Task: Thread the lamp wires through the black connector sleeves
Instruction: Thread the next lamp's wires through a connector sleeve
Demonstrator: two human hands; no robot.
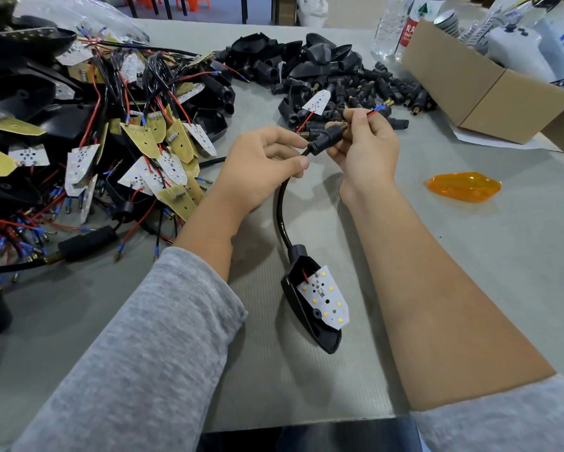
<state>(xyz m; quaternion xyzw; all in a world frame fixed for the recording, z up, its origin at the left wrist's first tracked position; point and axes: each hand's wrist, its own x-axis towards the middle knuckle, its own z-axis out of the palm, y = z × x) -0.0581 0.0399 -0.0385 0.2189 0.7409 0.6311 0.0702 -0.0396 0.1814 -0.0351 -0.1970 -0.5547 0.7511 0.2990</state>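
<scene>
Connector sleeve [326,137] held in R hand [367,148] grip; L hand [261,164] pinches cable [282,203] below.

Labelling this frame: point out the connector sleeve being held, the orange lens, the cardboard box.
connector sleeve [324,139], head view, middle of its black body.
orange lens [463,186], head view, centre of its top face.
cardboard box [489,102], head view, front wall.

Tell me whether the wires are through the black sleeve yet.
Through: the red wire sticks out past the black sleeve, pinched by the right hand.
</scene>
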